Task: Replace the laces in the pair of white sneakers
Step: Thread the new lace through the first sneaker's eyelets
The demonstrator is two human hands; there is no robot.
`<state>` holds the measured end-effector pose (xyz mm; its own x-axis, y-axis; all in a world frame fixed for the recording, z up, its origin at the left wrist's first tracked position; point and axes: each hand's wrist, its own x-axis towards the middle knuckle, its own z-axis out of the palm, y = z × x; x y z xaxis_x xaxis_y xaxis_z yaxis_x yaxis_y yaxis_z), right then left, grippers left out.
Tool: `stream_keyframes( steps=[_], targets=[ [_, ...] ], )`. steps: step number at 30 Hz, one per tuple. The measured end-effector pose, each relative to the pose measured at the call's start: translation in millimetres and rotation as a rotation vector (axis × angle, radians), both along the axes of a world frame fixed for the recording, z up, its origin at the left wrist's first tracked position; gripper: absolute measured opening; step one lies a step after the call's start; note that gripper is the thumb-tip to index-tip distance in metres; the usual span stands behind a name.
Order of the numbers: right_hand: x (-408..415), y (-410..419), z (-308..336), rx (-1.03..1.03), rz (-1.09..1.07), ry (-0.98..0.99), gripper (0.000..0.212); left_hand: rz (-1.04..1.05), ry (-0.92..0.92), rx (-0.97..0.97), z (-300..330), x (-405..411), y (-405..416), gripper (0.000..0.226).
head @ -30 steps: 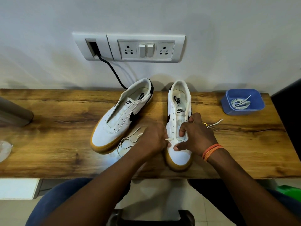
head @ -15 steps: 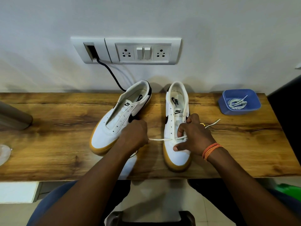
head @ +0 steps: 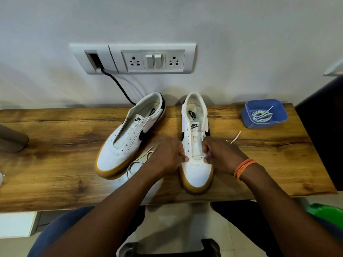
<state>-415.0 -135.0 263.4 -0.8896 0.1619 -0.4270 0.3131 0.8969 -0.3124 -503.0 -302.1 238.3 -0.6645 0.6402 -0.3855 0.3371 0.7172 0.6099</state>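
Two hands pinch the lace [head: 197, 157] at the right shoe's [head: 196, 169] lowest eyelets, left hand [head: 167, 156] & right hand [head: 220, 156] each clamped on an end; shoe's on counter [head: 55, 145]. Risk: uneven pull leaves one end short, or frays the tip

The worktop [head: 55, 145] is wood with dark grain and a low satin sheen. Both sneakers [head: 130, 143] look like smooth matt white leather over tan rubber soles, and the lace [head: 139, 160] is flat woven cloth. At two o'clock sits a glossy blue plastic tub [head: 248, 117]; the switch plate [head: 152, 48] is smooth white plastic.
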Motion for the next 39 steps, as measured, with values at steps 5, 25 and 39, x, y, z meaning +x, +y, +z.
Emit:
stream_keyframes(
  steps=[5,25,39],
  targets=[
    [3.0,2.1,4.2,0.214,0.06,-0.045,0.009,-0.024,-0.005,-0.029,-1.4,-0.2,0.6,0.023],
    [-9.2,16.3,56.0,-0.404,-0.435,0.72,0.013,0.225,-0.258,0.603,48.0,13.2,22.9,0.03],
    [-7.2,52.1,29.2,0.02,-0.348,0.419,0.028,0.245,-0.598,0.517,53.3,-39.5,-20.9,0.019]
  ],
)
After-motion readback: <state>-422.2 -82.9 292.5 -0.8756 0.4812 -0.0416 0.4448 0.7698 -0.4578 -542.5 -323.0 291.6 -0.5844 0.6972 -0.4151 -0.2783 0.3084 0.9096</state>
